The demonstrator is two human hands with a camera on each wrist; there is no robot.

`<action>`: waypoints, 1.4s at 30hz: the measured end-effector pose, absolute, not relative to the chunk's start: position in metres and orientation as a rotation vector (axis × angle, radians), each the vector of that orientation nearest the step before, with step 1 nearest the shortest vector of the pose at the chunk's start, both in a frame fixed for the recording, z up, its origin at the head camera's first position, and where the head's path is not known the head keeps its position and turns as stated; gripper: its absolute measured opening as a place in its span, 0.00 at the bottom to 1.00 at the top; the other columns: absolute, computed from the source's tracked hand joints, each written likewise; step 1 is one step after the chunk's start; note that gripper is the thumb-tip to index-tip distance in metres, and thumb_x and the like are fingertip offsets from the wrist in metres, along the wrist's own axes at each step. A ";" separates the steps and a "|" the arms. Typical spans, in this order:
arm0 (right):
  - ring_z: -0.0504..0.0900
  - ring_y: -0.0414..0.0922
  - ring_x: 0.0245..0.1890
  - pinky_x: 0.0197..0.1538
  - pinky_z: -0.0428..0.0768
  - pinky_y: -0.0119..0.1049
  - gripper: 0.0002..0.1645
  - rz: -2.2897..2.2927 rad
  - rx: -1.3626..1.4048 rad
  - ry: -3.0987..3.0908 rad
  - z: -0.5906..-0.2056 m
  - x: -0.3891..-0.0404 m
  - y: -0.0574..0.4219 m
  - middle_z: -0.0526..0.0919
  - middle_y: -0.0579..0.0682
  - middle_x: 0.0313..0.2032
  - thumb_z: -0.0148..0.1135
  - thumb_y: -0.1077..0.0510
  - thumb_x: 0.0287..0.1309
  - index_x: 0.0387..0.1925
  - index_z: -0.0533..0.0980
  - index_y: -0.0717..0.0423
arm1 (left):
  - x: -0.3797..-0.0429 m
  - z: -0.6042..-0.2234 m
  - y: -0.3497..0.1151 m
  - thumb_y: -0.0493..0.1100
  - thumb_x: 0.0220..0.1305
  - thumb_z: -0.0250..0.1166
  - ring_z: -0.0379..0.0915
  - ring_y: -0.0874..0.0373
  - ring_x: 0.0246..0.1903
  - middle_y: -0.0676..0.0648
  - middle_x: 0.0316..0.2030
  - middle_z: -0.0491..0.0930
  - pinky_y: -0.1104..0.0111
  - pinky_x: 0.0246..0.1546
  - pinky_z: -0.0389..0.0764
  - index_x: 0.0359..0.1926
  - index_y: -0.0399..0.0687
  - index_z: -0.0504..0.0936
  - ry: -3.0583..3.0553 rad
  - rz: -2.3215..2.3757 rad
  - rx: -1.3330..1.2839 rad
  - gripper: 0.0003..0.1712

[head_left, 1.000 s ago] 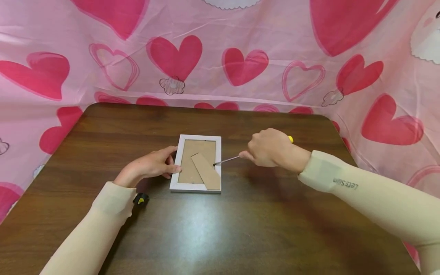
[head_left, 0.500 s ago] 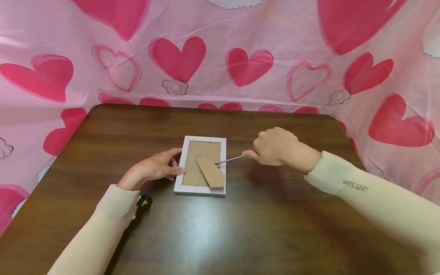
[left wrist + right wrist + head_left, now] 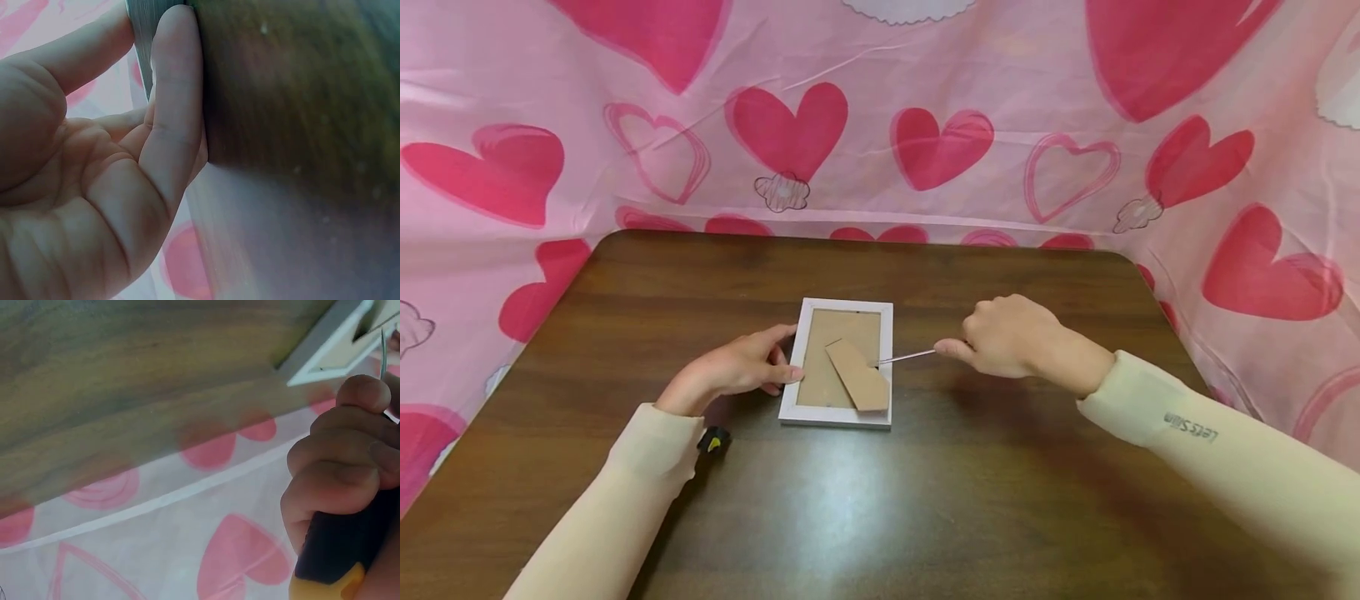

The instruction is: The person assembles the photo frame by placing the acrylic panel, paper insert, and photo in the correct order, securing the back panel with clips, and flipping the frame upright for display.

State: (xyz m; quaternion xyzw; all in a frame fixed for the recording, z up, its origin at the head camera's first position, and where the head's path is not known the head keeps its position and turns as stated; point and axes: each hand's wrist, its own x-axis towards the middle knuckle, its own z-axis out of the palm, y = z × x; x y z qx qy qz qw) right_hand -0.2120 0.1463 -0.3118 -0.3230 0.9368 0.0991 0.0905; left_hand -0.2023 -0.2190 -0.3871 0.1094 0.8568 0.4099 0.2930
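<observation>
A white picture frame lies back-up, its brown backing board and a slanting cardboard stand showing. My left hand holds the frame's left side, thumb over the rim; in the left wrist view this hand has fingers along the frame's side edge. With curled fingers, my right hand grips a screwdriver by its black and yellow handle. Its thin metal shaft crosses the frame's right rim, the tip at the stand's right edge. The stand looks bent at the tip.
The frame lies on a dark brown wooden table. A small black and yellow object sits beside the left wrist. A pink cloth printed with red hearts hangs behind and at the sides.
The stand, lying straight a second ago, now looks bent near the tool's tip. My right hand has dropped a little and the screwdriver shaft lies flatter. The left hand keeps its hold.
</observation>
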 end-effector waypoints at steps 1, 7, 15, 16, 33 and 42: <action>0.72 0.44 0.19 0.28 0.77 0.46 0.38 0.295 -0.964 2.776 -0.313 -0.211 0.146 0.70 0.43 0.14 0.38 0.27 0.65 0.09 0.69 0.43 | -0.202 -0.387 -0.219 0.47 0.58 0.69 0.73 0.50 0.33 0.40 0.34 0.71 0.63 0.38 0.82 0.73 0.45 0.50 2.281 1.094 0.290 0.49; 0.72 0.44 0.18 0.28 0.78 0.45 0.38 0.285 -0.944 2.761 -0.319 -0.209 0.148 0.70 0.43 0.14 0.38 0.28 0.66 0.09 0.69 0.43 | -0.203 -0.387 -0.219 0.46 0.58 0.70 0.72 0.50 0.32 0.40 0.32 0.71 0.63 0.37 0.83 0.73 0.44 0.50 2.272 1.108 0.299 0.50; 0.73 0.45 0.18 0.26 0.78 0.48 0.37 0.334 -0.907 2.793 -0.316 -0.213 0.147 0.71 0.42 0.15 0.38 0.27 0.66 0.10 0.69 0.43 | -0.203 -0.387 -0.221 0.43 0.58 0.70 0.73 0.50 0.32 0.40 0.31 0.72 0.62 0.36 0.83 0.73 0.43 0.50 2.270 1.129 0.296 0.49; 0.73 0.45 0.18 0.25 0.78 0.47 0.38 0.335 -0.909 2.789 -0.315 -0.213 0.147 0.71 0.42 0.15 0.38 0.27 0.66 0.10 0.69 0.43 | -0.203 -0.387 -0.221 0.43 0.58 0.70 0.73 0.50 0.32 0.40 0.31 0.72 0.62 0.36 0.83 0.73 0.43 0.50 2.269 1.130 0.297 0.49; 0.77 0.47 0.28 0.36 0.77 0.49 0.40 0.052 -0.658 2.865 -0.334 -0.257 0.129 0.75 0.45 0.18 0.33 0.25 0.65 0.18 0.78 0.45 | -0.199 -0.389 -0.222 0.46 0.57 0.70 0.73 0.51 0.32 0.41 0.33 0.72 0.63 0.37 0.82 0.73 0.46 0.51 2.283 1.107 0.278 0.49; 0.78 0.47 0.41 0.47 0.76 0.51 0.37 -0.189 -0.601 2.760 -0.359 -0.270 0.128 0.82 0.46 0.38 0.37 0.27 0.66 0.48 0.81 0.47 | -0.202 -0.387 -0.223 0.46 0.57 0.70 0.73 0.51 0.32 0.41 0.33 0.72 0.63 0.37 0.82 0.73 0.45 0.50 2.280 1.114 0.278 0.49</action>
